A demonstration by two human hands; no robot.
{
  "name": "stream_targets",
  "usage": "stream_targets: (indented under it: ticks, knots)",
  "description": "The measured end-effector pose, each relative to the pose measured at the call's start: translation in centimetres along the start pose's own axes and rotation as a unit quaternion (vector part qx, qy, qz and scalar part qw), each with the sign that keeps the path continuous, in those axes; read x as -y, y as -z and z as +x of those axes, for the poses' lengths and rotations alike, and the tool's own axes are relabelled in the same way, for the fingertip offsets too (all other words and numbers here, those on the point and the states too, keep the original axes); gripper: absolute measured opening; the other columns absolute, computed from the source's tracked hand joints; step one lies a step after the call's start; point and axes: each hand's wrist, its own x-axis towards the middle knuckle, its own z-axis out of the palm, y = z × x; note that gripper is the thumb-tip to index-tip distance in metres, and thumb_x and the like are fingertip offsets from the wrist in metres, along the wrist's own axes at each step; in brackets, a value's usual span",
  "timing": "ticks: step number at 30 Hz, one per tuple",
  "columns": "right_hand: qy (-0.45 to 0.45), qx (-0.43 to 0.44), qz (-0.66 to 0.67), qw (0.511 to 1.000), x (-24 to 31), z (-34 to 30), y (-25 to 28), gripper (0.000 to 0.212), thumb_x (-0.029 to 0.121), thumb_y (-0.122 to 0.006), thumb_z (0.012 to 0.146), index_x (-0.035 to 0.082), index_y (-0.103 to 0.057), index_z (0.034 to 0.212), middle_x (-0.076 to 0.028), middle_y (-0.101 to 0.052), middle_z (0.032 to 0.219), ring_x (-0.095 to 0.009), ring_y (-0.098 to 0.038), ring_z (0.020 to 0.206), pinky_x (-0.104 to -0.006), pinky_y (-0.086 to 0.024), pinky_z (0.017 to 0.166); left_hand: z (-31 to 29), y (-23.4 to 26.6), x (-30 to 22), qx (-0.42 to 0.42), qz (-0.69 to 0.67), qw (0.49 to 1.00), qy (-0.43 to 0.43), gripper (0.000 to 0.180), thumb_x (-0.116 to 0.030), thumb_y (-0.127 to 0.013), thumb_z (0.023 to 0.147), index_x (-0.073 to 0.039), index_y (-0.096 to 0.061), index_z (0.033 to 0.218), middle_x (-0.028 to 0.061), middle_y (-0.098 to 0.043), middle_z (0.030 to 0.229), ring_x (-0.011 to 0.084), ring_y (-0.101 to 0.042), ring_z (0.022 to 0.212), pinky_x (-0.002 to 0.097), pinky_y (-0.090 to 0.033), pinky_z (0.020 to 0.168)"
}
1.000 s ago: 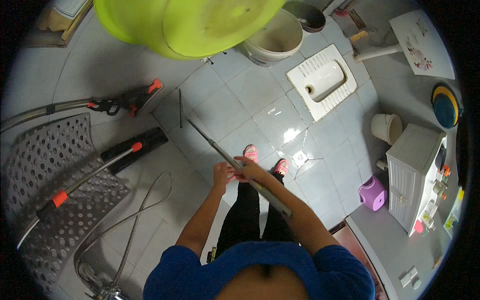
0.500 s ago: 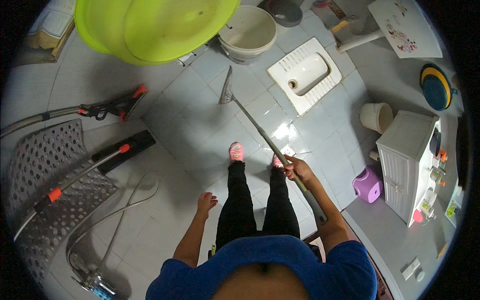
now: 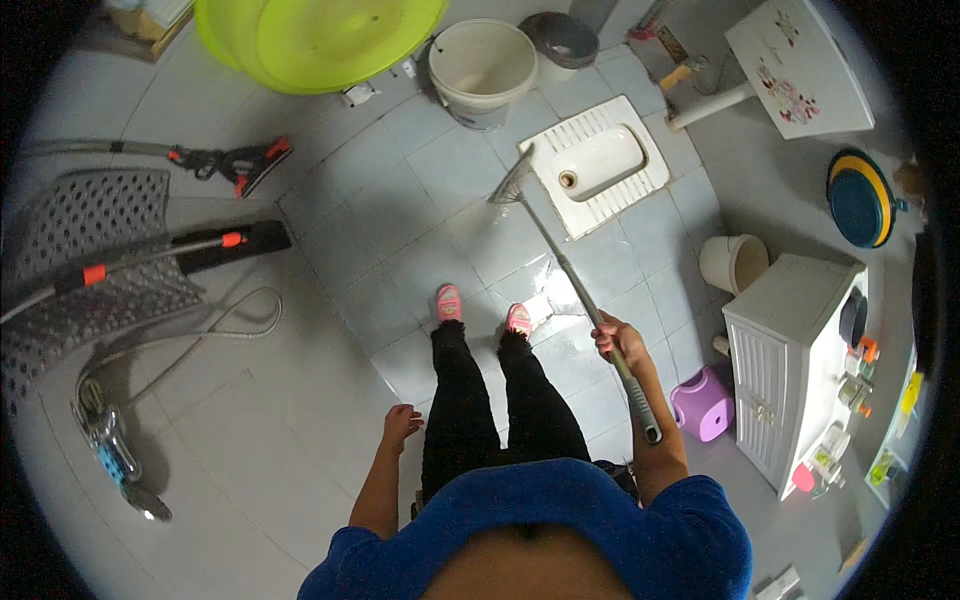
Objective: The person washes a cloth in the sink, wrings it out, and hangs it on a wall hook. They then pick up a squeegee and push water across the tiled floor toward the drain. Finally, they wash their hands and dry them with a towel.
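My right hand [image 3: 619,340] is wrapped round the grey handle of a long-handled floor squeegee [image 3: 567,268], whose dark grip end lies along my right forearm. The handle slopes away from me to a fan-shaped, ribbed head [image 3: 513,184]. That head is at the tiled floor, close against the left edge of the white squat toilet [image 3: 610,208]; contact with the rim is hard to tell. My left hand [image 3: 402,425] hangs beside my left leg, holding nothing, its fingers loosely bent and apart.
Wet, shiny tiles [image 3: 545,300] lie around my pink shoes [image 3: 449,302]. A white bucket [image 3: 482,75] and green basin [image 3: 320,45] stand far off. On the right are a purple stool [image 3: 704,404] and white cabinet [image 3: 790,350]. A shower hose [image 3: 225,330] and perforated mat [image 3: 110,235] are left.
The squeegee head has moved right and slightly nearer, up to the toilet's edge. My feet and view have shifted. The fingers of my left hand are more bent than before.
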Motion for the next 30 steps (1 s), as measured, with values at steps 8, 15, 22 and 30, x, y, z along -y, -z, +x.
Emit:
stream_targets:
  ticks: [8, 15, 22, 30]
  knots:
    - [0.059, -0.126, -0.212, 0.967, -2.1, -4.2, -5.3, 0.056, -0.004, -0.049, 0.074, 0.004, -0.029, 0.126, -0.005, -0.045, 0.06, -0.006, -0.036, 0.042, -0.0172, -0.027, 0.034, -0.8, 1.9, 8.1, -0.047, -0.06, 0.996, 0.037, 0.032, -0.025, -0.051, 0.08, -0.004, -0.043, 0.103, 0.013, -0.056, 0.088, 0.0231, -0.058, 0.072, 0.0331, -0.047, 0.061]
    - [0.08, 0.078, -0.496, 0.861, -9.7, 12.4, -15.5, 0.05, 0.003, -0.056, 0.073, -0.001, -0.038, 0.119, -0.008, -0.053, 0.06, -0.013, -0.05, 0.047, -0.024, -0.04, 0.042, -1.8, 2.0, 9.6, -0.028, -0.114, 0.992, 0.041, 0.028, -0.023, -0.05, 0.082, -0.005, -0.044, 0.101, 0.0099, -0.057, 0.086, 0.0185, -0.057, 0.069, 0.0278, -0.046, 0.058]
    - [0.0, 0.119, -0.523, 0.844, -14.7, 23.4, -23.9, 0.059, -0.002, -0.06, 0.064, -0.005, -0.038, 0.118, -0.012, -0.054, 0.061, -0.014, -0.048, 0.046, -0.0265, -0.04, 0.041, -1.1, 5.3, 10.1, -0.058, -0.144, 0.988, 0.015, 0.028, -0.024, -0.051, 0.08, -0.005, -0.045, 0.101, 0.0096, -0.056, 0.084, 0.0186, -0.057, 0.068, 0.0279, -0.046, 0.061]
    - [0.029, 0.029, -0.474, 0.879, -6.6, 12.8, -16.4, 0.057, -0.003, -0.057, 0.067, 0.0, -0.037, 0.121, -0.011, -0.057, 0.071, -0.012, -0.05, 0.047, -0.0233, -0.04, 0.041, 0.0, 9.1, 14.2, -0.08, -0.162, 0.982, 0.052, 0.024, -0.019, -0.049, 0.08, -0.003, -0.046, 0.097, 0.0105, -0.056, 0.081, 0.0187, -0.057, 0.064, 0.0288, -0.047, 0.054]
